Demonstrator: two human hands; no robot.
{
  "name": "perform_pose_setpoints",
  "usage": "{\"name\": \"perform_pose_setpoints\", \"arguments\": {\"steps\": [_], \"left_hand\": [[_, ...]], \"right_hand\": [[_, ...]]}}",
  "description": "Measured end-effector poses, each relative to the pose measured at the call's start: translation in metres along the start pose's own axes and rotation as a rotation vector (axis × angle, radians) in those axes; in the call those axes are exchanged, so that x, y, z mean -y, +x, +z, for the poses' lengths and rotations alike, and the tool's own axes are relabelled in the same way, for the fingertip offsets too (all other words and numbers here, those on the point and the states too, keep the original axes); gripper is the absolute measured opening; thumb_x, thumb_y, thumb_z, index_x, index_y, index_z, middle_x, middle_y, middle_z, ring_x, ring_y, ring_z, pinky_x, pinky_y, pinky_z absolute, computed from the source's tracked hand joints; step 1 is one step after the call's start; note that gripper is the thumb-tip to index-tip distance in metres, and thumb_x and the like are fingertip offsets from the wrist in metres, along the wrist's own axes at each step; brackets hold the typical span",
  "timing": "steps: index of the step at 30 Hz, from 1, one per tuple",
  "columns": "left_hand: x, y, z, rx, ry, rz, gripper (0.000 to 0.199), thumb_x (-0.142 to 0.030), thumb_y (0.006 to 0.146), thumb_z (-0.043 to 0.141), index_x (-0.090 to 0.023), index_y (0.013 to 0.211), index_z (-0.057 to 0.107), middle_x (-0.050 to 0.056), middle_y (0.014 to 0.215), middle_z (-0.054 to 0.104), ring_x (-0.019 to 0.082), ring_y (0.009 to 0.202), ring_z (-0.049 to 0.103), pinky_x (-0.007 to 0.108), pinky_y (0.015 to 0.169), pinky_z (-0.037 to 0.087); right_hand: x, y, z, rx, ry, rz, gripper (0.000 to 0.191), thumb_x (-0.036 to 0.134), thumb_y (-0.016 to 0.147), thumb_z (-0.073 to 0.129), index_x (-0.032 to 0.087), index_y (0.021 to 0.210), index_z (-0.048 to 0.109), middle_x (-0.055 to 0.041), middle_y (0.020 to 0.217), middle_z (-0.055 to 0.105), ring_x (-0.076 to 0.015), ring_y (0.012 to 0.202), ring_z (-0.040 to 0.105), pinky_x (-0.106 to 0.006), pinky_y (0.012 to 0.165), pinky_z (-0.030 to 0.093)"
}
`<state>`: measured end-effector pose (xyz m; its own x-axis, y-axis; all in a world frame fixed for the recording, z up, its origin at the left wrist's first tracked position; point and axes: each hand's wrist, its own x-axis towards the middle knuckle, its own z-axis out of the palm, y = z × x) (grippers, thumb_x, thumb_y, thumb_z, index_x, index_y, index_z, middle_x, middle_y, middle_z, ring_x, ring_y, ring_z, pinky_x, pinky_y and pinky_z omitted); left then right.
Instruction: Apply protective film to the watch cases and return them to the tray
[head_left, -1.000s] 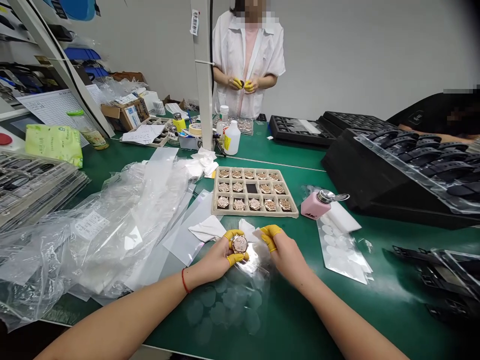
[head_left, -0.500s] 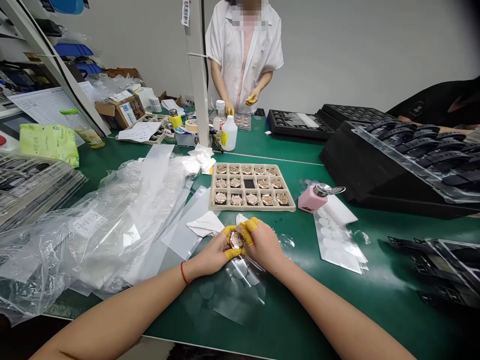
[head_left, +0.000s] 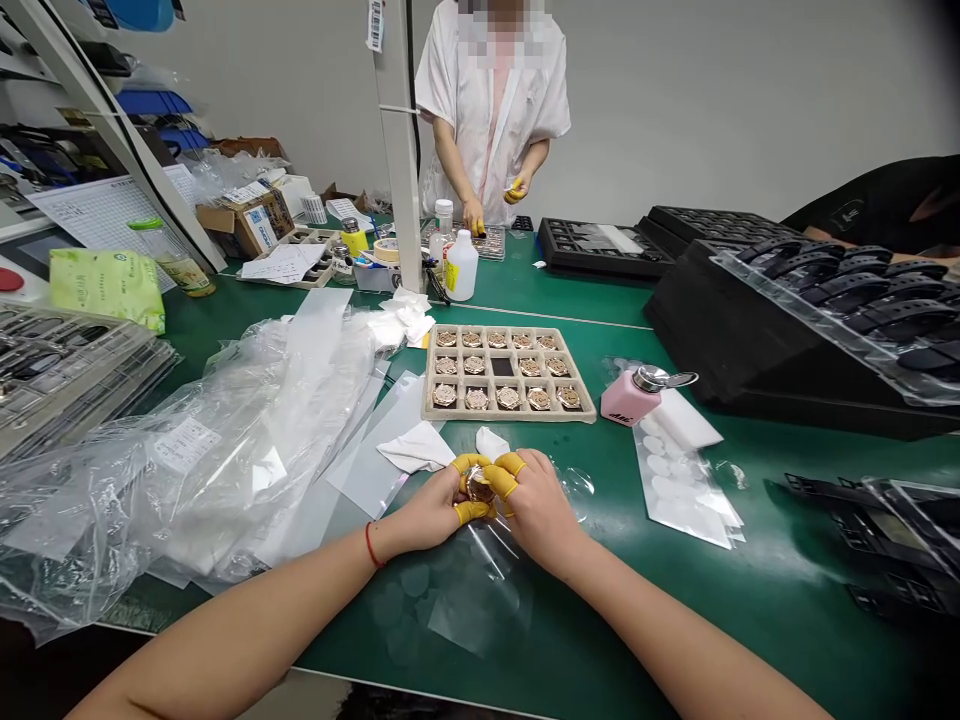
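A round rose-gold watch head (head_left: 478, 484) is held in my left hand (head_left: 431, 510), gripped at its rim by fingers in yellow finger cots. My right hand (head_left: 536, 500), also in yellow cots, has its fingertips bent together over the watch face. Anything pinched between those fingertips is hidden. Just beyond my hands stands a beige compartment tray (head_left: 511, 414) with several similar watch heads; one middle compartment shows only its dark bottom. White cloths (head_left: 417, 447) lie beside and behind my hands. Beneath them is a clear plastic sheet (head_left: 480, 610).
A pink dispenser bottle (head_left: 631, 396) and sheets of round film stickers (head_left: 664, 480) are to the right. Plastic bags (head_left: 225, 450) cover the left. Black trays with watch straps (head_left: 847, 290) stand far right. Across the table, a co-worker's hands (head_left: 474, 215) work at another tray.
My right fingertips have moved left and down over the watch face, which they now partly cover. More of the white cloth behind them shows. The co-worker's hand has shifted toward the tray.
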<state>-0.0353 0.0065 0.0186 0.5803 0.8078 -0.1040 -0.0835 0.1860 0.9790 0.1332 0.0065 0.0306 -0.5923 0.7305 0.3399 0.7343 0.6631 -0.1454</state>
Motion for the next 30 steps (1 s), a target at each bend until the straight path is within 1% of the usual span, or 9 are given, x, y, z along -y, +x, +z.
{"name": "perform_pose_setpoints", "arguments": {"steps": [8, 12, 15, 19, 21, 23, 25, 28, 30], "left_hand": [[-0.002, 0.0, -0.002, 0.023, -0.008, 0.032, 0.036, -0.028, 0.08, 0.061, -0.022, 0.112, 0.046, 0.005, 0.105, 0.056, 0.018, 0.095, 0.056, 0.032, 0.083, 0.045], [-0.004, 0.0, -0.003, 0.053, -0.002, -0.009, 0.039, -0.029, 0.08, 0.061, -0.022, 0.115, 0.044, 0.006, 0.108, 0.056, 0.019, 0.097, 0.056, 0.033, 0.085, 0.045], [-0.005, -0.001, -0.003, 0.045, 0.013, -0.03, 0.041, -0.029, 0.08, 0.062, -0.023, 0.116, 0.043, 0.005, 0.106, 0.056, 0.019, 0.096, 0.057, 0.034, 0.085, 0.045], [-0.002, -0.001, -0.002, 0.043, 0.019, -0.028, 0.045, -0.027, 0.079, 0.063, -0.022, 0.118, 0.042, 0.003, 0.099, 0.057, 0.017, 0.09, 0.057, 0.032, 0.081, 0.046], [-0.002, -0.001, -0.002, 0.054, 0.046, -0.025, 0.044, -0.026, 0.079, 0.063, -0.022, 0.117, 0.042, 0.004, 0.099, 0.057, 0.017, 0.09, 0.057, 0.032, 0.08, 0.046], [-0.001, -0.001, -0.002, 0.065, 0.089, -0.006, 0.04, -0.026, 0.08, 0.061, -0.022, 0.116, 0.044, 0.004, 0.1, 0.057, 0.018, 0.09, 0.057, 0.032, 0.078, 0.047], [-0.002, -0.001, -0.002, 0.066, 0.136, 0.017, 0.036, -0.026, 0.081, 0.06, -0.021, 0.114, 0.046, 0.004, 0.098, 0.057, 0.017, 0.087, 0.057, 0.03, 0.076, 0.047], [-0.003, -0.002, -0.002, 0.056, 0.174, 0.041, 0.035, -0.026, 0.081, 0.058, -0.021, 0.113, 0.046, 0.003, 0.097, 0.056, 0.016, 0.085, 0.056, 0.029, 0.075, 0.047], [-0.004, -0.002, -0.002, 0.051, 0.188, 0.045, 0.035, -0.028, 0.082, 0.058, -0.021, 0.113, 0.045, 0.004, 0.099, 0.056, 0.016, 0.086, 0.056, 0.029, 0.076, 0.047]], "right_hand": [[0.0, -0.008, 0.0, -0.016, -0.028, -0.07, 0.019, 0.008, 0.078, 0.052, 0.022, 0.089, 0.059, -0.0039, 0.081, 0.06, -0.0196, 0.08, 0.044, -0.036, 0.089, 0.032], [0.0, -0.015, 0.0, -0.084, -0.011, -0.107, 0.023, 0.004, 0.075, 0.049, 0.022, 0.086, 0.059, -0.0026, 0.078, 0.059, -0.0185, 0.076, 0.045, -0.039, 0.096, 0.028], [-0.001, -0.021, -0.002, -0.096, 0.038, -0.095, 0.028, 0.0, 0.073, 0.046, 0.022, 0.087, 0.057, -0.0026, 0.078, 0.058, -0.0187, 0.077, 0.046, -0.041, 0.098, 0.028], [-0.005, -0.023, -0.008, -0.157, 0.145, -0.021, 0.026, 0.004, 0.075, 0.045, 0.02, 0.094, 0.054, -0.0038, 0.08, 0.058, -0.0194, 0.08, 0.046, -0.044, 0.097, 0.031], [-0.006, -0.019, -0.009, -0.18, 0.145, 0.004, 0.028, 0.005, 0.077, 0.045, 0.021, 0.097, 0.054, -0.0039, 0.082, 0.058, -0.02, 0.082, 0.046, -0.046, 0.097, 0.03], [-0.004, -0.014, -0.007, -0.165, 0.12, -0.009, 0.031, 0.003, 0.076, 0.046, 0.022, 0.098, 0.055, -0.0038, 0.084, 0.058, -0.0208, 0.084, 0.046, -0.047, 0.098, 0.028], [-0.001, -0.011, -0.002, -0.153, 0.104, -0.04, 0.032, 0.002, 0.074, 0.047, 0.022, 0.098, 0.057, -0.0043, 0.084, 0.059, -0.0212, 0.084, 0.045, -0.046, 0.095, 0.03], [0.003, -0.012, 0.005, -0.16, 0.089, -0.063, 0.03, 0.002, 0.074, 0.048, 0.019, 0.096, 0.058, -0.0054, 0.08, 0.059, -0.0206, 0.079, 0.043, -0.039, 0.082, 0.037], [0.005, -0.016, 0.007, -0.152, 0.074, -0.077, 0.027, 0.001, 0.074, 0.048, 0.018, 0.091, 0.059, -0.0055, 0.077, 0.059, -0.0201, 0.076, 0.042, -0.037, 0.076, 0.037]]}}
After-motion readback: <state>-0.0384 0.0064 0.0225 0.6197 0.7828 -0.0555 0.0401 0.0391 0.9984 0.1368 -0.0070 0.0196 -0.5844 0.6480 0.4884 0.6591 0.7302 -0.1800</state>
